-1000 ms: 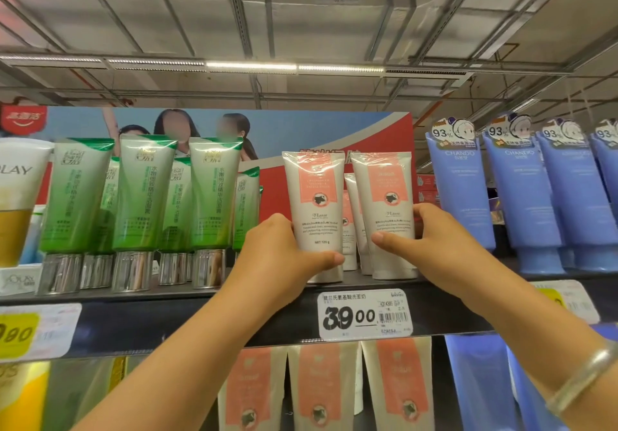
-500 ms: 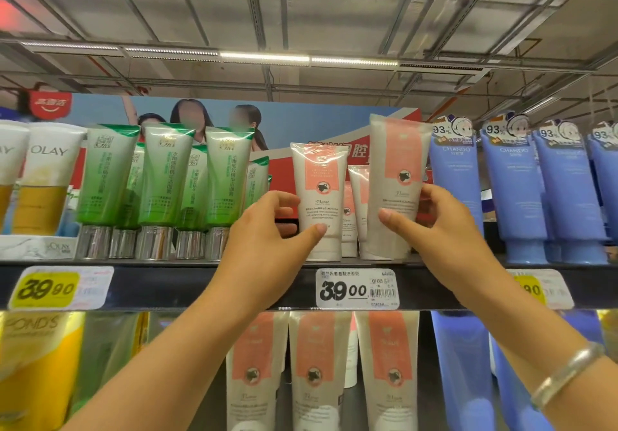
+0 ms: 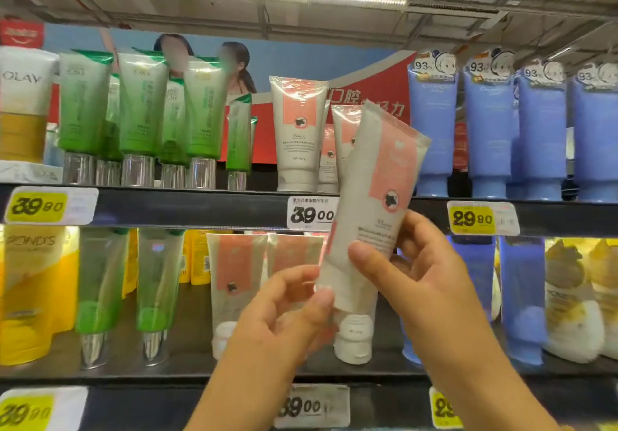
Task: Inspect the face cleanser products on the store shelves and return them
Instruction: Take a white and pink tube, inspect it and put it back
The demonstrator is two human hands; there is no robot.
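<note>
A white face cleanser tube with a pink label (image 3: 374, 193) is off the shelf, tilted to the right in front of the upper shelf's edge (image 3: 187, 208). My right hand (image 3: 414, 283) grips its lower half, thumb across the front. My left hand (image 3: 284, 310) pinches the tube's bottom left corner near the cap. More tubes of the same kind (image 3: 297, 132) stand on the upper shelf behind, and others (image 3: 234, 276) on the shelf below.
Green tubes (image 3: 140, 109) and an Olay tube (image 3: 23, 102) stand at upper left, blue tubes (image 3: 488, 129) at upper right. Yellow Pond's tubes (image 3: 36, 293) sit lower left. Price tags (image 3: 311, 213) line the shelf edges.
My right hand has lifted the pink-label tube off the upper shelf and brought it down toward me. My left hand left the shelf and took hold of the tube's lower end.
</note>
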